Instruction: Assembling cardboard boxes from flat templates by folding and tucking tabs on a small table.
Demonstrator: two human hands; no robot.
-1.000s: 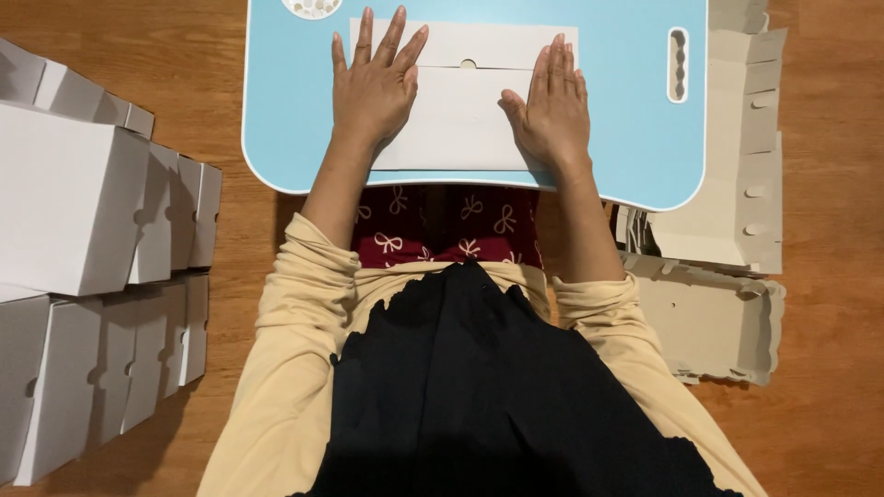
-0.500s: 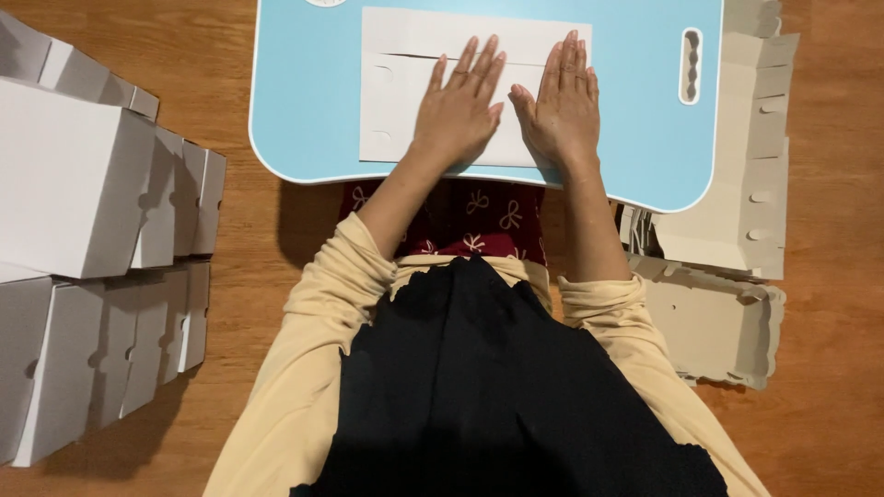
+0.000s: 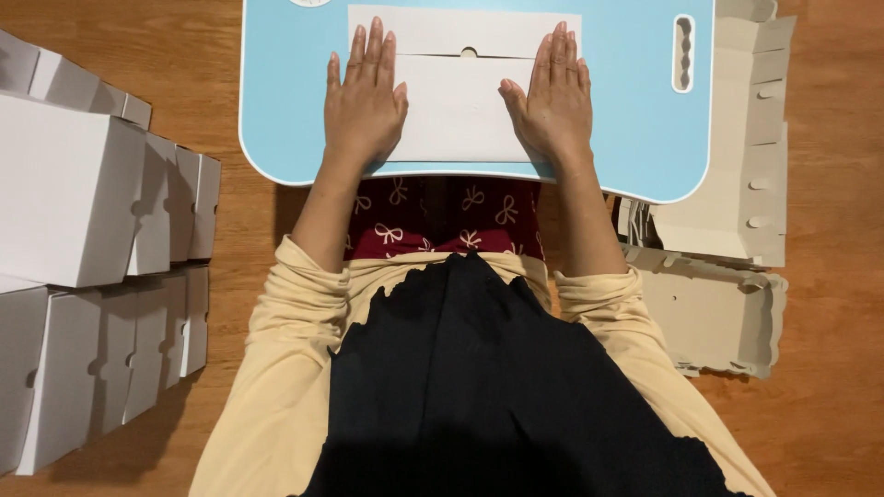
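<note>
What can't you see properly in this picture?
Head view, the only one:
- Flat white cardboard sheet: its side edges lie under the left hand and right hand.
- Light blue rounded lap table: its far edge is cut off by the top of the picture.
- Folded white cardboard boxes: the stack runs off the left edge.
- Flat unfolded grey-brown cardboard pieces: partly hidden behind the table.

Person seen from above: cream long sleeves [image 3: 295,313] pushed up the forearms, a black scalloped-edge garment [image 3: 479,387] over the torso, dark red fabric with pale bow print [image 3: 442,216] over the lap; both hands bare.
</note>
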